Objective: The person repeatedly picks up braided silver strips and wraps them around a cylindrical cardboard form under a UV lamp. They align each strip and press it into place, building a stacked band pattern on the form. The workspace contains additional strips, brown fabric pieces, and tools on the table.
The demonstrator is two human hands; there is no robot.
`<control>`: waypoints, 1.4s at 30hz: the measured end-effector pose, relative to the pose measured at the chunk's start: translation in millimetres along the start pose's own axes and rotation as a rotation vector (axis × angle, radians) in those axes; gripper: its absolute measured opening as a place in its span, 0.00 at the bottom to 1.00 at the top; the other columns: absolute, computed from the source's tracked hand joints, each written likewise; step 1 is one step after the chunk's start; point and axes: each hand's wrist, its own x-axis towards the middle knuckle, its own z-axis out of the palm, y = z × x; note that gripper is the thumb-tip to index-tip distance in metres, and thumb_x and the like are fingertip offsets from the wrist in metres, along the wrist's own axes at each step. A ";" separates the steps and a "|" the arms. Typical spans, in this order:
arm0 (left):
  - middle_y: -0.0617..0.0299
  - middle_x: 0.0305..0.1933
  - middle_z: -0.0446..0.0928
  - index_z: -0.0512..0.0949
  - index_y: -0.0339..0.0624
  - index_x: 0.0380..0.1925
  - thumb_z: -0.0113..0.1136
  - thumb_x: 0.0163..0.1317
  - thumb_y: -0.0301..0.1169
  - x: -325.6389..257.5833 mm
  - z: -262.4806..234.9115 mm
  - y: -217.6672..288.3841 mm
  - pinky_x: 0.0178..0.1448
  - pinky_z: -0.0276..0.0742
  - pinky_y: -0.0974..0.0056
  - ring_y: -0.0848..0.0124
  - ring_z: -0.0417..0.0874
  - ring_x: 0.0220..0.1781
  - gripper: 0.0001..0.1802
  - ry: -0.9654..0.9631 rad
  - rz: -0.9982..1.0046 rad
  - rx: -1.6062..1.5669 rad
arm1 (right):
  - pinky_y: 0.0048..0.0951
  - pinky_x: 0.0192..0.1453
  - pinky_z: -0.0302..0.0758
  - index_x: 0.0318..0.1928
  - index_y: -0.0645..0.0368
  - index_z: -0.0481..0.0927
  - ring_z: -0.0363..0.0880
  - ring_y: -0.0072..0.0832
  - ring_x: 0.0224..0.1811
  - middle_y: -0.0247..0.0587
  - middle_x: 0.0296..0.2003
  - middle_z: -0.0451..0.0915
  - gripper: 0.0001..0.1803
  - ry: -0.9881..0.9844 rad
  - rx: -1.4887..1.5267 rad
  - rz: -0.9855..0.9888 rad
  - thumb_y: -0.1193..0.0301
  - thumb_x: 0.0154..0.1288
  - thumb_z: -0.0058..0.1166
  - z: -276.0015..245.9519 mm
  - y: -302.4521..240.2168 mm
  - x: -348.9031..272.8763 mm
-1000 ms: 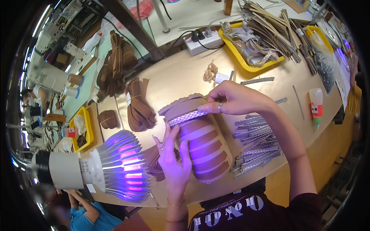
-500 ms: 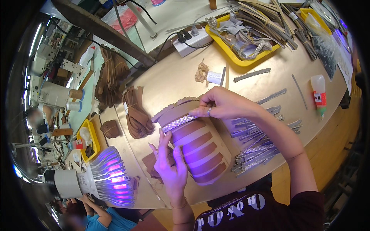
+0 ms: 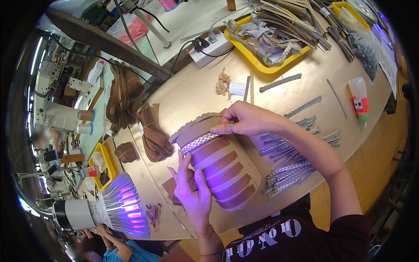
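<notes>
A silvery braided strip lies across a rounded form wrapped with brown strips. My right hand pinches the braid's right end between thumb and fingers. At the other end, a fingertip of my left hand touches the braid; its fingers and thumb are apart. Behind the braid stands a stack of brown pieces with scalloped edges. Purple light from a finned lamp falls on the form and my left hand.
Several braided strips lie right of the form, with a glue bottle beyond. A yellow tray of scraps and a white power strip sit at the back. Brown strip bundles lie left. A person in blue is at lower left.
The whole view has shifted slightly. Both hands keep nearly the same places on the braid, the right pinching and the left touching.
</notes>
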 end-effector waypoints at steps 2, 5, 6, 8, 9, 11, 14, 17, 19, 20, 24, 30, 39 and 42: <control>0.50 0.31 0.82 0.72 0.36 0.61 0.54 0.66 0.24 -0.2 0.0 0.4 0.78 0.39 0.39 0.62 0.83 0.47 0.22 0.003 -0.001 0.010 | 0.25 0.37 0.71 0.26 0.62 0.83 0.73 0.19 0.28 0.34 0.22 0.78 0.26 0.005 0.011 0.006 0.49 0.63 0.64 1.2 1.9 0.6; 0.50 0.31 0.82 0.72 0.36 0.61 0.54 0.66 0.24 -0.9 -0.2 1.8 0.78 0.39 0.40 0.63 0.83 0.47 0.22 0.001 -0.025 -0.004 | 0.25 0.37 0.71 0.25 0.61 0.82 0.72 0.19 0.28 0.33 0.22 0.78 0.25 0.009 0.028 -0.004 0.50 0.63 0.64 3.9 5.5 2.2; 0.50 0.31 0.82 0.72 0.36 0.61 0.54 0.66 0.24 -0.8 -0.2 2.0 0.78 0.39 0.40 0.63 0.83 0.47 0.22 -0.001 -0.033 -0.012 | 0.25 0.36 0.71 0.25 0.61 0.82 0.72 0.19 0.28 0.33 0.21 0.78 0.25 0.012 0.025 -0.001 0.50 0.63 0.64 5.0 6.7 2.5; 0.50 0.31 0.82 0.72 0.36 0.61 0.54 0.66 0.24 -0.7 -0.3 2.4 0.78 0.39 0.40 0.63 0.83 0.48 0.22 -0.001 -0.042 -0.024 | 0.25 0.36 0.70 0.26 0.61 0.82 0.72 0.18 0.28 0.33 0.21 0.77 0.24 0.027 0.054 -0.010 0.50 0.63 0.64 7.5 8.4 2.8; 0.50 0.31 0.82 0.72 0.36 0.61 0.54 0.66 0.24 -0.3 -0.4 2.3 0.78 0.39 0.40 0.64 0.83 0.48 0.22 -0.003 -0.031 -0.024 | 0.25 0.36 0.70 0.26 0.61 0.82 0.72 0.18 0.28 0.33 0.21 0.77 0.24 0.032 0.054 0.001 0.51 0.63 0.64 8.5 9.0 2.4; 0.50 0.31 0.82 0.72 0.36 0.60 0.54 0.66 0.24 0.5 -0.7 1.8 0.79 0.39 0.40 0.64 0.82 0.49 0.22 -0.008 0.001 -0.018 | 0.26 0.35 0.70 0.26 0.62 0.82 0.71 0.18 0.28 0.32 0.21 0.77 0.24 0.041 0.058 -0.020 0.51 0.63 0.64 9.6 9.8 0.9; 0.49 0.32 0.82 0.72 0.35 0.60 0.54 0.65 0.24 -0.1 -0.1 1.2 0.79 0.39 0.40 0.64 0.82 0.49 0.22 -0.004 -0.030 -0.032 | 0.26 0.33 0.68 0.27 0.62 0.82 0.69 0.18 0.27 0.31 0.21 0.76 0.24 0.061 0.077 -0.028 0.51 0.63 0.64 12.7 11.5 -2.3; 0.48 0.33 0.82 0.72 0.35 0.60 0.55 0.65 0.24 -1.4 1.6 -0.8 0.79 0.38 0.40 0.63 0.82 0.50 0.22 0.012 -0.054 -0.055 | 0.25 0.31 0.66 0.26 0.62 0.81 0.67 0.17 0.26 0.29 0.21 0.75 0.24 0.108 0.131 -0.036 0.51 0.63 0.64 19.4 17.0 -2.9; 0.47 0.35 0.82 0.72 0.34 0.60 0.54 0.65 0.24 -2.3 2.8 -2.5 0.79 0.38 0.40 0.63 0.82 0.50 0.22 0.020 -0.051 -0.066 | 0.26 0.30 0.67 0.26 0.61 0.79 0.68 0.19 0.26 0.32 0.21 0.75 0.26 0.129 0.155 -0.037 0.48 0.61 0.64 23.5 23.3 -0.4; 0.47 0.36 0.82 0.72 0.34 0.60 0.54 0.65 0.24 -2.9 3.7 -3.4 0.79 0.38 0.40 0.64 0.83 0.50 0.22 0.022 -0.047 -0.073 | 0.27 0.29 0.69 0.27 0.61 0.78 0.70 0.22 0.25 0.34 0.22 0.75 0.28 0.133 0.154 -0.038 0.44 0.59 0.64 24.8 26.8 1.6; 0.43 0.45 0.82 0.73 0.34 0.59 0.53 0.67 0.24 -2.7 5.3 -4.6 0.79 0.39 0.41 0.65 0.83 0.48 0.20 0.039 -0.037 -0.077 | 0.28 0.29 0.70 0.29 0.58 0.76 0.71 0.22 0.25 0.35 0.21 0.74 0.31 0.186 0.151 -0.013 0.40 0.56 0.65 31.7 35.4 6.7; 0.41 0.61 0.75 0.76 0.34 0.58 0.49 0.70 0.25 7.3 -12.2 0.0 0.79 0.37 0.46 0.61 0.79 0.60 0.18 -0.016 -0.227 -0.266 | 0.19 0.34 0.67 0.35 0.58 0.77 0.69 0.12 0.30 0.26 0.27 0.76 0.17 0.099 0.466 -0.141 0.57 0.68 0.60 32.2 25.0 0.4; 0.39 0.69 0.66 0.75 0.31 0.58 0.50 0.71 0.25 3.8 -5.7 -10.1 0.71 0.65 0.55 0.55 0.72 0.68 0.18 0.003 0.110 -0.154 | 0.19 0.40 0.69 0.40 0.62 0.83 0.71 0.12 0.34 0.25 0.30 0.79 0.17 0.063 0.430 -0.181 0.59 0.73 0.55 18.3 2.9 -37.0; 0.40 0.69 0.66 0.76 0.32 0.57 0.51 0.70 0.25 1.4 -4.3 -11.5 0.72 0.63 0.53 0.55 0.71 0.69 0.18 0.026 0.066 -0.179 | 0.19 0.43 0.71 0.42 0.64 0.84 0.73 0.12 0.36 0.27 0.32 0.80 0.14 0.086 0.443 -0.266 0.64 0.71 0.57 25.0 -5.7 -45.2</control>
